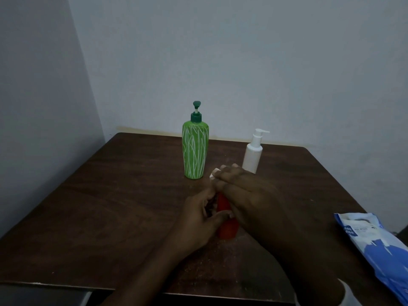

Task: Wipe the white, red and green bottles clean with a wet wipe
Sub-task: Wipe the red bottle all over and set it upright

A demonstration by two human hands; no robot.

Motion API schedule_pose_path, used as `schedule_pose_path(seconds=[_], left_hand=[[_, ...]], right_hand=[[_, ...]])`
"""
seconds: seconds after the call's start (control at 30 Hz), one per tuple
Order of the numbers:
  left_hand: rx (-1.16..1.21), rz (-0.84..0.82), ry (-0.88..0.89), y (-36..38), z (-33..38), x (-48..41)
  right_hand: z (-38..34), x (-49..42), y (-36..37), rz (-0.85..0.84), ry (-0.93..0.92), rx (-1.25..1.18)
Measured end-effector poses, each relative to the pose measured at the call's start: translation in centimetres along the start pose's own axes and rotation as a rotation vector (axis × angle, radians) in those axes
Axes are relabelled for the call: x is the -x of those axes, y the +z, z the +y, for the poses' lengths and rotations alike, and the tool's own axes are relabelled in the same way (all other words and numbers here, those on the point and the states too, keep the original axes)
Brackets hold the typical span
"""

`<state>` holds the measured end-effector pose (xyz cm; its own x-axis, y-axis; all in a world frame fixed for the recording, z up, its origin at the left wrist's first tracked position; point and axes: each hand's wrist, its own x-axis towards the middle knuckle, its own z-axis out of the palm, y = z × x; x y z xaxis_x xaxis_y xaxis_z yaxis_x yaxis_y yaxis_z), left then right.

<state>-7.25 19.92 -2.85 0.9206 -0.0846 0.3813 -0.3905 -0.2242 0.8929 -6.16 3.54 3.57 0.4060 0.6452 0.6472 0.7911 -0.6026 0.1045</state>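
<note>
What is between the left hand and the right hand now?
The red bottle, on the table: the left hand grips its side, the right hand covers its top with a white wipe. The head view shows it.
</note>
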Motion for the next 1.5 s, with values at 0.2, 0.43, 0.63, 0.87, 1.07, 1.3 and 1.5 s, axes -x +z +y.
schedule_pose_path(seconds=[0.2,0.43,0.63,0.87,1.07,1.3,1.5], left_hand=[[0.062,-0.037,-0.073,0.0,0.0,0.1],[-0.038,-0.116,-0.100,-0.1,0.0,-0.1],[0.072,-0.199,-0.156,0.5,1.5,-0.1],[0.333,-0.192,-0.218,1.8,3.7,0.0],[0.580,-0.228,-0.321,0.6,5.3,0.4],[0.609,-0.276,-0.315,0.0,6.5,0.2],[0.491,-0.278,-0.309,1.2,6.5,0.3]], right_hand=[[2.2,2.1,-1.2,0.033,0.063,-0.091],[3.3,3.0,-1.9,0.136,0.211,-0.258],[2.6,1.8,-1.7,0.212,0.370,-0.378],[1.7,-0.5,-3.9,0.258,0.357,-0.375],[3.7,0.6,-4.9,0.254,0.559,-0.698],[2.5,-0.1,-5.4,0.494,0.581,-0.803],[0.9,-1.7,-4.3,0.352,0.301,-0.277]])
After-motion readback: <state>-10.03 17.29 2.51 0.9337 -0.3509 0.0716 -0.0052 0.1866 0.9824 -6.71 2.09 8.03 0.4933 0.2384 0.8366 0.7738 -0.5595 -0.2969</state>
